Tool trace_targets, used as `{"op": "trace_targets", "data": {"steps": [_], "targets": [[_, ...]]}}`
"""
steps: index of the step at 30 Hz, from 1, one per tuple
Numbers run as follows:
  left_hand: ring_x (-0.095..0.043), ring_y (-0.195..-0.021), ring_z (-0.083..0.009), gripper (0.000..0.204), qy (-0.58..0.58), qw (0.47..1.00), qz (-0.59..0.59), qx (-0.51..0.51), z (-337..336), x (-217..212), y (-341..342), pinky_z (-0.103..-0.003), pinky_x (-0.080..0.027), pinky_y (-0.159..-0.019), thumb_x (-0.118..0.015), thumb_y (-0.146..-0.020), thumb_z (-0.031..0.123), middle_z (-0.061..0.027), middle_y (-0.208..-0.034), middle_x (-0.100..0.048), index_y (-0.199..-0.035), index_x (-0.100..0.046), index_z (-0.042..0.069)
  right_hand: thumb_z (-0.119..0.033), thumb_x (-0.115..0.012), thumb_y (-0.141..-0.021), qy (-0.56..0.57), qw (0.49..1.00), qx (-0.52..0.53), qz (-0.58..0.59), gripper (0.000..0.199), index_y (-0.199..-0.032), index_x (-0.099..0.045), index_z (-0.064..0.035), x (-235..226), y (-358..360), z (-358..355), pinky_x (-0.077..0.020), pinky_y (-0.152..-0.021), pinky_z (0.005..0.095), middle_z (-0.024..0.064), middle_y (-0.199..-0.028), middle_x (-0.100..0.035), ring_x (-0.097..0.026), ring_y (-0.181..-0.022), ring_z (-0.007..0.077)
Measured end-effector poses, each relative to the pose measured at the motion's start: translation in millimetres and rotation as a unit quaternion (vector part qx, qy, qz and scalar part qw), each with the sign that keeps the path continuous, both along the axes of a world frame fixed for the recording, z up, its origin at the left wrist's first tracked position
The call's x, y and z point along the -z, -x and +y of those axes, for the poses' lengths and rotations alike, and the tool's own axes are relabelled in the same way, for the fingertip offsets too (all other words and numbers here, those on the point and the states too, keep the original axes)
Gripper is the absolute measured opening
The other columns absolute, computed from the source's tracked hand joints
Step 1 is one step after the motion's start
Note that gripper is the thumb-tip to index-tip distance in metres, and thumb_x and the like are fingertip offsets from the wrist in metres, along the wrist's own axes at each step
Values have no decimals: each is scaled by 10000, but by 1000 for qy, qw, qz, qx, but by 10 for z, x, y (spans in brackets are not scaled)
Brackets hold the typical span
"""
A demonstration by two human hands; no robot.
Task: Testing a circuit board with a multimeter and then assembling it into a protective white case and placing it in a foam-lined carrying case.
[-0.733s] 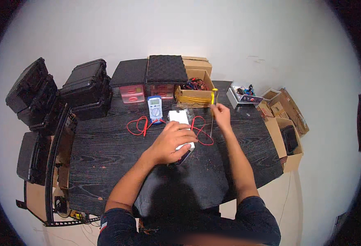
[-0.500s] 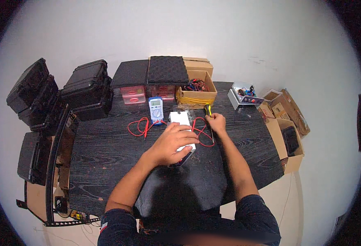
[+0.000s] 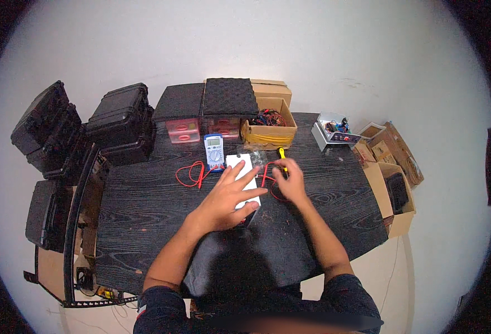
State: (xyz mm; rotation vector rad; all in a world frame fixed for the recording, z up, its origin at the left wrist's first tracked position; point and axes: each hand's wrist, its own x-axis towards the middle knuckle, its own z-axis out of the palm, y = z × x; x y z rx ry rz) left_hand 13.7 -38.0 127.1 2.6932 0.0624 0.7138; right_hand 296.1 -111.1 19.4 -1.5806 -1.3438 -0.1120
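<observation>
Nearest the body, the left hand [image 3: 226, 199] lies flat, fingers spread, pressing down on a white board [image 3: 246, 177] in the middle of the dark wooden tabletop [image 3: 145, 217]; it sat there the same way a moment ago. The right hand [image 3: 290, 181] has changed: half a second back it reached toward the cardboard box, and now it has drawn in beside the board, fingers curled around a yellow-handled tool [image 3: 282, 157] whose grip shows above the knuckles. So the work seems to have gone from fetching to using the tool at the board's right edge. Red wires [image 3: 192, 173] loop to the left of the board and under the right hand. Just beyond stands a blue meter [image 3: 213, 150]. Farther back, the cardboard box [image 3: 269, 129] holds tangled wires, with black cases [image 3: 120, 119] to the left.
</observation>
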Motion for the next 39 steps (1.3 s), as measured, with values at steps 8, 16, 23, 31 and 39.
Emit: {"op": "trace_targets", "data": {"steps": [8, 16, 23, 31, 39], "targets": [[-146, -1551, -516, 305, 97, 995, 21, -3, 151, 14, 372, -600, -120, -1249, -542, -1036, 283, -228, -1664, -302, -1270, -662, 128, -164, -635, -1033, 194, 901, -228, 315, 536, -1507, -412, -53, 424, 1138, -468, -476, -1066, 384, 127, -1464, -482, -464, -1371, 193], [-43, -1567, -512, 419, 211, 970, -16, -116, 468, 307, 816, -527, -109, -1260, -537, -1054, 276, -355, -1665, -139, -1412, -533, 58, -70, -613, -1005, 186, 709, -214, 646, 679, -1595, -277, -57, 207, 1571, -418, -394, -1134, 406, 148, -1558, -431, -464, -1395, 225], [28, -1593, -423, 821, 287, 944, -39, -157, 226, 607, 999, -458, -25, -1277, -512, -893, 89, -320, -1696, 43, -1630, -164, -13, -68, -649, -939, 76, 862, -233, 443, 788, -1623, -258, -78, 139, 1333, -484, -283, -1215, 416, 190, -1575, -414, -393, -1464, 321], [101, -1590, -394, 918, 339, 932, -119, -50, -137, 1283, 742, -475, 26, -1272, -513, -903, 204, -279, -1704, 127, -1628, -11, -50, -167, -721, -906, 135, 979, -105, 109, 764, -1572, -362, -60, -74, 1160, -1091, -297, -1186, 474, 232, -1528, -441, -409, -1442, 373], [138, -1571, -440, 998, 360, 933, -19, -14, -240, 1738, 485, -507, 30, -1266, -583, -949, 208, -329, -1668, 189, -1608, 124, -41, -64, -674, -929, 170, 955, -70, 235, 709, -1571, -374, -34, 153, 944, -1429, -239, -1243, 404, 169, -1572, -417, -355, -1494, 293]]}}
